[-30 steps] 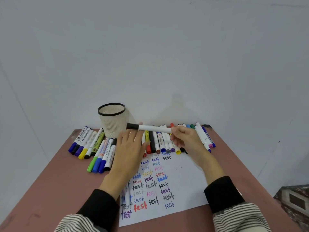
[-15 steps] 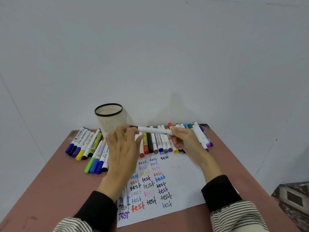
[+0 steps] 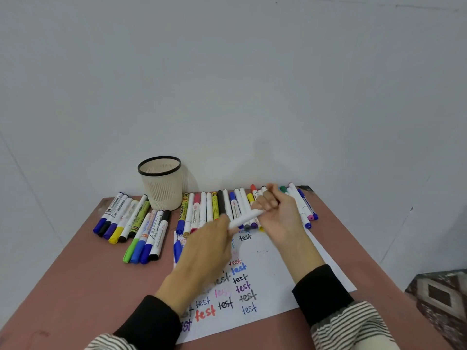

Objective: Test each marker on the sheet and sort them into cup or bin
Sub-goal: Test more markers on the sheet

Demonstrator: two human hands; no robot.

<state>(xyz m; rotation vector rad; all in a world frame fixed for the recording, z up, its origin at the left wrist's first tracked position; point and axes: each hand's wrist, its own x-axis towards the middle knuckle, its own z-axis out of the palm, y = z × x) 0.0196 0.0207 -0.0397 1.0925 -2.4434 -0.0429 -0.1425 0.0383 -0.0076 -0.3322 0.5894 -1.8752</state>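
I hold a white marker [image 3: 246,218] slanted above the top of the white sheet [image 3: 283,269], which is covered in coloured "test" words. My right hand [image 3: 280,215] grips its upper end with curled fingers. My left hand [image 3: 209,248] grips its lower left end, and the black cap is hidden inside those fingers. The cream mesh cup [image 3: 161,184] with a black rim stands at the back left of the table. A row of markers [image 3: 214,208] lies along the sheet's far edge, partly hidden behind my hands.
A second group of markers [image 3: 131,223] lies left of the cup and sheet. A blue marker [image 3: 177,250] rests on the sheet's left edge. The brown table [image 3: 83,294] meets a white wall. A patterned brown object [image 3: 439,296] sits beyond the table's right edge.
The marker swung from level near the cup to slanted over the sheet. My left hand closed on its capped end and drew toward me. My right hand stayed on the barrel.
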